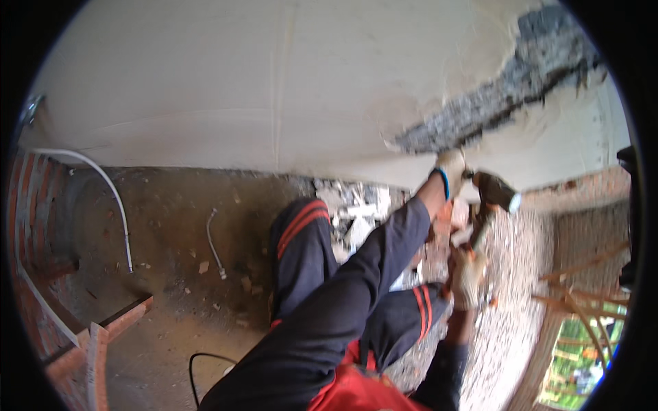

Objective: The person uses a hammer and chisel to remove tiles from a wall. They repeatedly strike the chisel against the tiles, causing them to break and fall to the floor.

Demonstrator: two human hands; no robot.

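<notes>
My left hand (450, 170), in a pale work glove with a blue band at the wrist, is closed against the wall at the lower end of a chipped groove (473, 116). It grips a chisel (469, 175); only a short dark end shows, and the tip is hidden. Below and to the right, my gloved right hand (467, 277) is wrapped round the handle of a hammer (496, 193). The hammer head is just right of the chisel's end, slightly apart from it. Bare grey masonry shows in the groove, with ragged plaster along its edges.
Broken plaster and brick rubble (360, 216) lies along the wall's foot by my knees. A white hose (113, 188) hangs at the left, and a short hose (214, 244) lies on the dirt floor. Wooden boards (99, 349) are at lower left. A window opening (582, 349) is at right.
</notes>
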